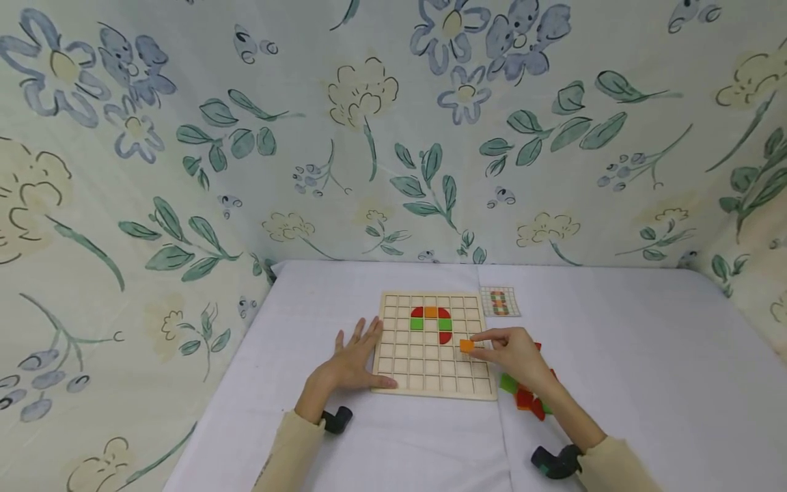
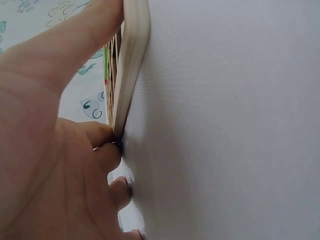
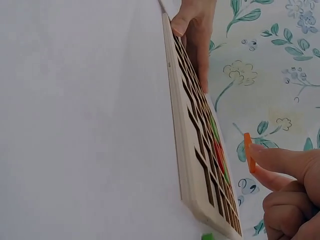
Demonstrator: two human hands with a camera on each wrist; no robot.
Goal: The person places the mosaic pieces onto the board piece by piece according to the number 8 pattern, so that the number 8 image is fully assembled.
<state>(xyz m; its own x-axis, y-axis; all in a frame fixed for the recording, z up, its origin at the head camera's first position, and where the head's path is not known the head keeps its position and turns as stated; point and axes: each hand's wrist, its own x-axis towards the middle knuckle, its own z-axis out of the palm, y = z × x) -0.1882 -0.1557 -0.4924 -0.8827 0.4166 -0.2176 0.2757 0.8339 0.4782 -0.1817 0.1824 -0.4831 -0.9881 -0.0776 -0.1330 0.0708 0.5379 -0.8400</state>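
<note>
A wooden grid board [image 1: 406,369] lies on the white cloth, with red quarter-round, green square and orange square tiles set in an arch in its upper cells. My left hand [image 1: 352,362] rests along the board's left edge, fingers spread, thumb on the near left corner. In the left wrist view, the fingertips [image 2: 120,192] touch the cloth beside the board's rim [image 2: 132,55]. My right hand [image 1: 519,355] pinches an orange square tile [image 1: 466,346] between thumb and forefinger, held above the board's right side. The right wrist view shows this orange tile [image 3: 249,152] edge-on, apart from the board.
A small pattern card [image 1: 500,301] with a coloured grid picture lies beyond the board's upper right corner. Several loose red, green and orange tiles [image 1: 524,398] are piled right of the board, partly under my right forearm. A floral curtain [image 1: 393,137] hangs behind the table.
</note>
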